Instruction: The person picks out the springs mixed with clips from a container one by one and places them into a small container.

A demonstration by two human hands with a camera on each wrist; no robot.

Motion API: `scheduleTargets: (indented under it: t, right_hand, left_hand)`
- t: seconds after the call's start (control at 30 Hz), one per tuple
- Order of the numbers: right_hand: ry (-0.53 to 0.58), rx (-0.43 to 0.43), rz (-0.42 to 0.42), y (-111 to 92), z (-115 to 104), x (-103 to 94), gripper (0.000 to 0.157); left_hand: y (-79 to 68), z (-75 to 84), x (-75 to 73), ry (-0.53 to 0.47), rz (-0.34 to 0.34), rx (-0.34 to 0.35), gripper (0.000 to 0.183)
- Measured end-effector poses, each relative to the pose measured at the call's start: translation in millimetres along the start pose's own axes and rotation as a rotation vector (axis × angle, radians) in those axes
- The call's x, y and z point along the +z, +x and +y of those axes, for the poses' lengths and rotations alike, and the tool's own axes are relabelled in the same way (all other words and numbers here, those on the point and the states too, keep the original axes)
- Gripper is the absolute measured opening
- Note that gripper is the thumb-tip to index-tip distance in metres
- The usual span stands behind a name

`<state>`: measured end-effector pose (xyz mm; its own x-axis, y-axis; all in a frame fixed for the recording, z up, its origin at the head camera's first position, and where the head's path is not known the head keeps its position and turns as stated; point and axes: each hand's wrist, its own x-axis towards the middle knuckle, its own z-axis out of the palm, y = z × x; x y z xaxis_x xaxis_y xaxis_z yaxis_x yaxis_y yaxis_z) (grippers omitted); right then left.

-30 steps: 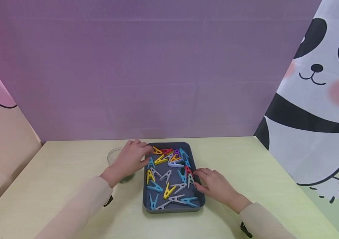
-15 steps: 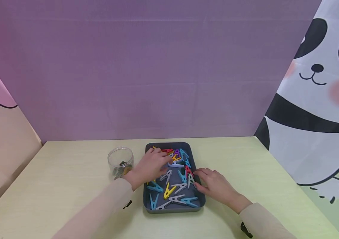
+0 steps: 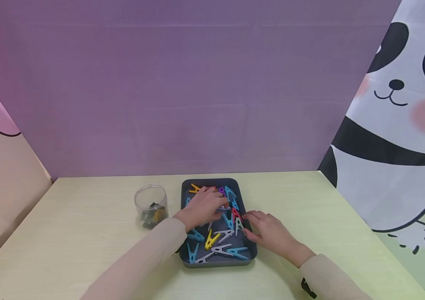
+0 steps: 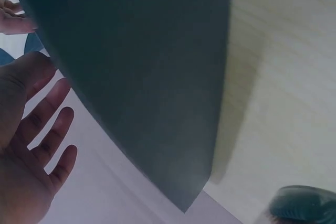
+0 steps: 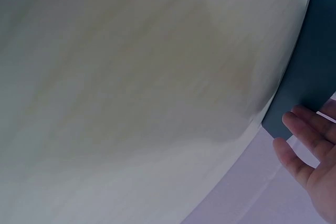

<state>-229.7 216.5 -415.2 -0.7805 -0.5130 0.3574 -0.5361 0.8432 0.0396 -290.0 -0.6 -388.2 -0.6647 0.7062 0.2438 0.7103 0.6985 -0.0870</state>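
A dark grey tray [image 3: 218,265] on the table holds many loose plastic spring clips, among them a yellow clip [image 3: 211,240], a red clip [image 3: 236,214] and an orange clip [image 3: 194,188]. Over the upper middle of the tray is my left hand [image 3: 204,207], palm down, covering some clips. In the left wrist view its fingers [image 4: 52,137] are spread and relaxed beside the tray wall [image 4: 147,77], with no clip seen between them. My right hand [image 3: 269,233] rests at the tray's right rim, its fingertips [image 5: 291,121] against the outer wall with the fingers nearly straight.
A clear round jar [image 3: 150,202] with dark green and orange-brown pieces in its bottom stands left of the tray, near my left forearm. Behind the pale wooden table [image 3: 85,233] rises a purple backdrop [image 3: 182,96]. A panda print [image 3: 396,125] hangs on the right.
My left hand has moved right, from the tray's left rim to above its upper middle, uncovering the jar and the clips at the left. My right hand has stayed in place.
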Motion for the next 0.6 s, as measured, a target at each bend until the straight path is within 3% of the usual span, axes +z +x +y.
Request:
scheduleTargets:
  t: [0.3,0.6]
  right_hand:
    - [0.009,-0.006,0.011,0,0,1.0,0.038]
    - [0.005,-0.026,0.037,0,1,1.8,0.037]
  left_hand:
    - [14.4,-1.2,2.9,-0.006,-0.074,0.003,0.024]
    - [26.5,-6.6,0.5,0.032,-0.096,0.03,0.021]
